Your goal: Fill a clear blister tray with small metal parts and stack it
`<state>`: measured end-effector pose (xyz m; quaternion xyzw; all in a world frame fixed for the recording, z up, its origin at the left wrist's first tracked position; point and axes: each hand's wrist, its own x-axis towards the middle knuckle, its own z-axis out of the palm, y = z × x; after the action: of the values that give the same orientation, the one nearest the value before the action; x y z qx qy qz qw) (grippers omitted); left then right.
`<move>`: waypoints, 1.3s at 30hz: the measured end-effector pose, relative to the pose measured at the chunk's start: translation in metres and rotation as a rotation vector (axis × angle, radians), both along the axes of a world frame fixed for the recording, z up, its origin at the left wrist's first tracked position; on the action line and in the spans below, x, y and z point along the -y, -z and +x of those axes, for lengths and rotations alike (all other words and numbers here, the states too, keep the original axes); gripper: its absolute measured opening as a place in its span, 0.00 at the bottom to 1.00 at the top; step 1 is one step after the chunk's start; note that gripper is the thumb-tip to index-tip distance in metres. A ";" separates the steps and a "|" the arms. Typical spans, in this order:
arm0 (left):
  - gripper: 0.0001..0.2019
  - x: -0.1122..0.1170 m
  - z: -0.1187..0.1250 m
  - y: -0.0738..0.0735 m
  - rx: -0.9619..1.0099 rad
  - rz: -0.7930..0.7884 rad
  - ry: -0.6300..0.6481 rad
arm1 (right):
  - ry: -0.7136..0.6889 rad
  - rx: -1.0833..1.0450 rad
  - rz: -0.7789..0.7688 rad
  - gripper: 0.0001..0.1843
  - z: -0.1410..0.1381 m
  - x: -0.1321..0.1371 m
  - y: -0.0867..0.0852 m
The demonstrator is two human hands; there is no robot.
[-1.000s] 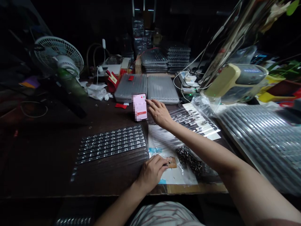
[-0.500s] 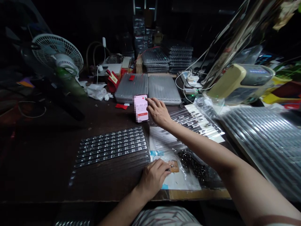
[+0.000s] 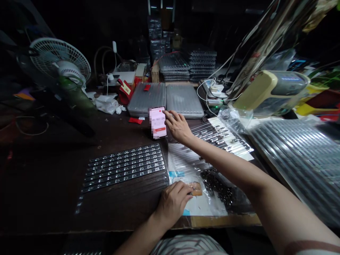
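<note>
My right hand [image 3: 178, 126] reaches across the dark table to a lit phone [image 3: 157, 121] that stands upright; its forefinger touches the phone's top right edge, the other fingers loosely curled. My left hand [image 3: 174, 201] rests near the front edge, fingers curled against a small brown board [image 3: 196, 188] lying on a clear plastic bag [image 3: 202, 202]. A heap of small dark parts [image 3: 219, 187] lies just right of that board. A tray of component strips [image 3: 124, 166] lies to the left of my left hand.
A white fan [image 3: 60, 65] stands at the left. Two grey ribbed trays [image 3: 183, 100] lie behind the phone, with stacked trays [image 3: 202, 65] further back. More strip trays [image 3: 223, 136] and a large ribbed sheet [image 3: 297, 159] fill the right. A yellow lamp [image 3: 268, 92] leans in.
The phone's timer has counted up by about a second. My right forefinger stays at the phone's top corner; my left hand stays on the small board. The view has shifted slightly.
</note>
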<state>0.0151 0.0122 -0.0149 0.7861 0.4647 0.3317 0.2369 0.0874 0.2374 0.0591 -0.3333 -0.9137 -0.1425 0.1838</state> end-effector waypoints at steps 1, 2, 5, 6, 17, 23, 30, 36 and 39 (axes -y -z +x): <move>0.05 0.000 0.000 0.000 -0.002 -0.001 0.000 | -0.001 -0.003 -0.003 0.13 0.001 0.001 0.000; 0.05 0.000 0.000 0.000 -0.005 -0.002 0.002 | -0.002 -0.005 -0.004 0.13 0.001 0.002 0.001; 0.06 0.000 -0.001 0.000 -0.007 0.007 0.005 | -0.005 -0.013 -0.006 0.13 0.005 0.005 0.003; 0.06 0.000 0.000 0.000 -0.004 0.011 0.003 | -0.007 -0.011 -0.008 0.13 0.005 0.006 0.003; 0.05 0.000 0.000 0.000 -0.005 0.021 -0.012 | -0.017 0.024 -0.006 0.13 -0.011 0.000 -0.003; 0.04 0.000 0.000 0.001 0.000 0.011 -0.015 | -0.016 -0.047 -0.057 0.11 0.003 0.017 -0.011; 0.05 0.000 0.000 0.002 0.018 0.015 -0.024 | -0.058 -0.349 -0.331 0.12 0.071 0.088 -0.013; 0.07 -0.004 0.000 -0.001 0.087 0.011 -0.084 | 0.046 -0.557 -0.539 0.12 0.128 0.165 0.011; 0.07 -0.005 -0.001 -0.001 0.095 0.004 -0.127 | 0.146 -0.648 -0.566 0.10 0.141 0.195 0.035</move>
<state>0.0146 0.0169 -0.0136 0.7387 0.5013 0.3839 0.2356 0.2280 0.0424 0.0244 -0.4615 -0.7860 0.2128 0.3519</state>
